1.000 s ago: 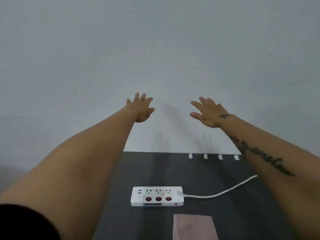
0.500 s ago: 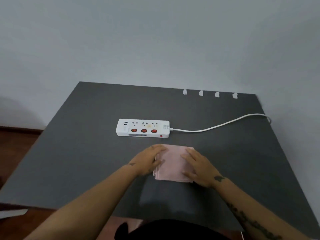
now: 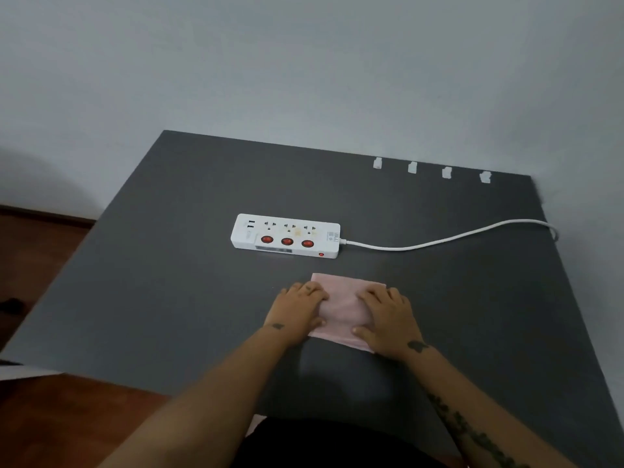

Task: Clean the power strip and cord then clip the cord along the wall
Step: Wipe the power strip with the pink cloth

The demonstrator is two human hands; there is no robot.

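A white power strip with three red switches lies on the dark grey table; yellowish stains mark its top. Its white cord runs right and drops over the table's right edge. A folded pink cloth lies just in front of the strip. My left hand rests on the cloth's left edge with fingers curled onto it. My right hand lies flat on the cloth's right part. Several white cord clips sit in a row at the table's far edge by the wall.
A plain pale wall rises behind the table. Brown wooden floor shows to the left and below the table's near-left corner. The table's right edge meets another wall.
A second ago both hands were raised toward the wall. They came down onto the pink cloth, and the view tilted down. Since half a second ago they have barely shifted.
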